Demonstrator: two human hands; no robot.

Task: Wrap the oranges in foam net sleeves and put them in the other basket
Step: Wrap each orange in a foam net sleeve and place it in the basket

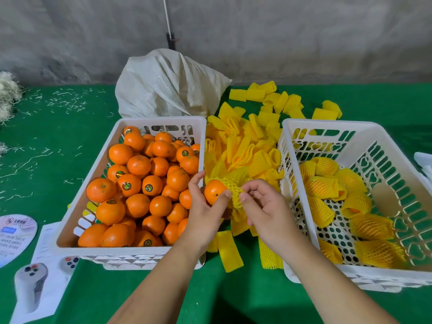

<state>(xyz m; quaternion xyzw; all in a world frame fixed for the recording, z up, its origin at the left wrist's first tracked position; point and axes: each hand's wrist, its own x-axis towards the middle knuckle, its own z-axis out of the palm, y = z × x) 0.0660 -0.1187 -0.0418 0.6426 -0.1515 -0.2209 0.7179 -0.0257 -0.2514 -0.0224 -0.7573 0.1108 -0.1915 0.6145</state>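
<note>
A fruit-packing station: crates of oranges (138, 183), loose foam net sleeves (245, 146), green-covered table (58, 141), grey tarpaulin wall (280, 31).

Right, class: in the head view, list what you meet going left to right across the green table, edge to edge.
Printed leaflets → basket of bare oranges → left hand holding an orange → right hand pinching the foam net sleeve → basket of wrapped oranges.

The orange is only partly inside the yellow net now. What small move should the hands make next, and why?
Probably the right hand should pull the stretched yellow foam net sleeve further left over the round orange that the left hand holds, because most of the fruit is bare.
</note>
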